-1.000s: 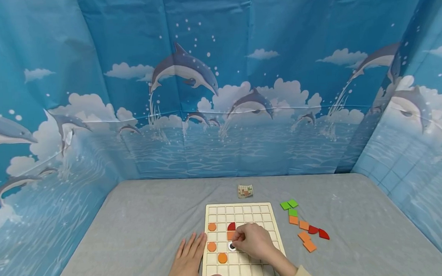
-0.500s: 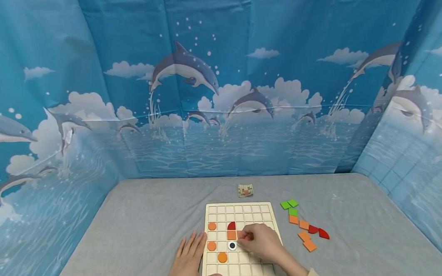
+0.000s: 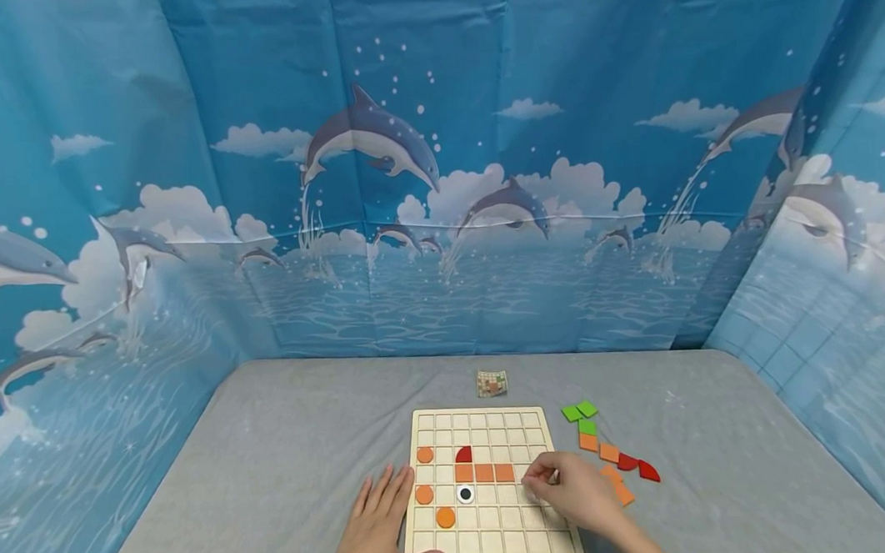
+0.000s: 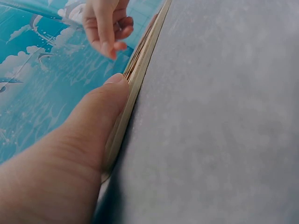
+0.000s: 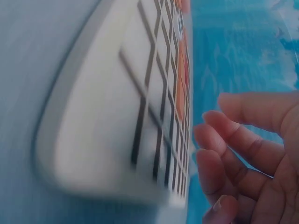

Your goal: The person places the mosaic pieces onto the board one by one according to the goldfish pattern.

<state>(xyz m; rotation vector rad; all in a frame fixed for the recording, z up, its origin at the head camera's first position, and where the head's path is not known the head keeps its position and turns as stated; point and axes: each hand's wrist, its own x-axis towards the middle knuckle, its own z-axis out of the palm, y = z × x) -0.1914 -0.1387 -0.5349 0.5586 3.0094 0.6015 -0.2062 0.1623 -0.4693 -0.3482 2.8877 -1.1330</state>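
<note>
A pale wooden grid board (image 3: 496, 520) lies on the grey cloth, holding one row of three orange squares (image 3: 484, 473), a red quarter-round (image 3: 463, 455) above the leftmost, and a white disc with a black centre (image 3: 465, 494) below it. Three orange discs (image 3: 425, 494) sit in cells at its left. My left hand (image 3: 376, 530) rests flat along the left side, its thumb (image 4: 100, 105) on the board's near edge. Over the board's right side is my right hand (image 3: 577, 491); in the right wrist view its loosely bent fingers (image 5: 212, 172) hold nothing.
Right of the board lie loose tiles: green squares (image 3: 587, 427), orange squares (image 3: 608, 451) and red quarter-rounds (image 3: 649, 469). A small pattern card (image 3: 491, 383) is behind the board. A dolphin-print curtain (image 3: 429, 310) encloses the table's back and sides.
My right hand has moved right from beside the black-and-white disc, across the row, to the board's right side. Two more orange squares now show in that row. The left hand has stayed put.
</note>
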